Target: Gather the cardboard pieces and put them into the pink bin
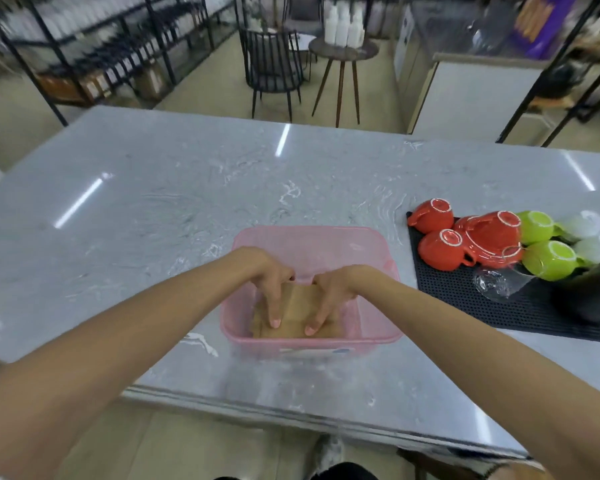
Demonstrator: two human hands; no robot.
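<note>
Straight ahead at twelve o'clock, the pink bin (312, 341) stands on the worktop (153, 202) close to its near edge. The cardboard (297, 308) lies flat on the bin's bottom. Both hands reach down inside. The left hand (274, 289) and the right hand (329, 297) have their fingers straight and spread, pressing on the top sheet and gripping nothing.

The cardboard looks light, thin and fairly stiff, likely to slide or spring up rather than break. It is probably best taken by the edges as a stack, or pinned flat from above, as here. The bin looks like light, thin plastic that would shift if pushed.

There are two hands and one bin. At least two overlapping brown sheets show, but the full number cannot be told. No other cardboard shows on the worktop.

At two o'clock from the bin lies one black mat (499, 317). It carries upturned cups, roughly four red (444, 249), two green (551, 259) and two white (586, 223), plus one clear glass (496, 282).

Farther off at twelve o'clock stand one dark chair (274, 64) and one small round table (343, 50).
</note>
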